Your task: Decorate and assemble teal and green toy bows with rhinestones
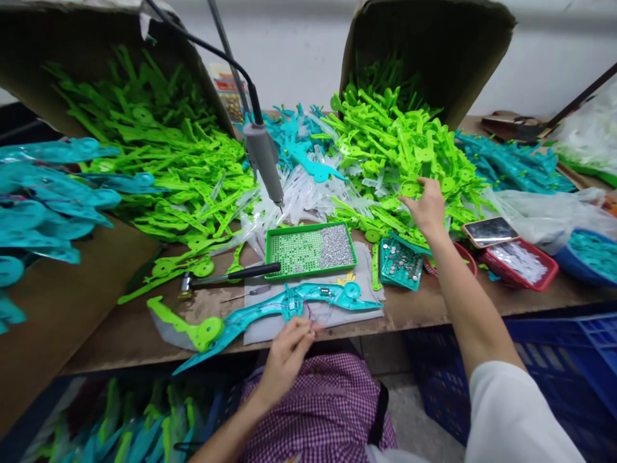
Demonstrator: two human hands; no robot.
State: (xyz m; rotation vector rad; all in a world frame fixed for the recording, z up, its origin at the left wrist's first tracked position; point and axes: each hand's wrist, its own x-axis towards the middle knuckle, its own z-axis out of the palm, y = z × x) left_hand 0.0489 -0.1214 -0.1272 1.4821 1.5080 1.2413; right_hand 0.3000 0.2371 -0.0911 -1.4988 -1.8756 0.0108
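Observation:
On the table's front part lies a long curved blue plastic toy bow half (270,307), its inner side facing up with thin wires (315,314) and small parts in it. My left hand (288,350) is at its near edge beside the wires, fingertips pinched together; what they hold is too small to tell. My right hand (427,209) reaches over the right-hand heap of lime-green plastic parts (405,138), thumb and fingers apart, with nothing visible in them. A green curved piece (193,328) with a round end overlaps the left end of the blue piece.
A green tray (312,251) of small screws lies behind the blue piece, with a hammer (231,272) to its left. An electric screwdriver (263,157) hangs above. Right stand a teal tray (401,262), a phone (490,231) and a red basket (523,263).

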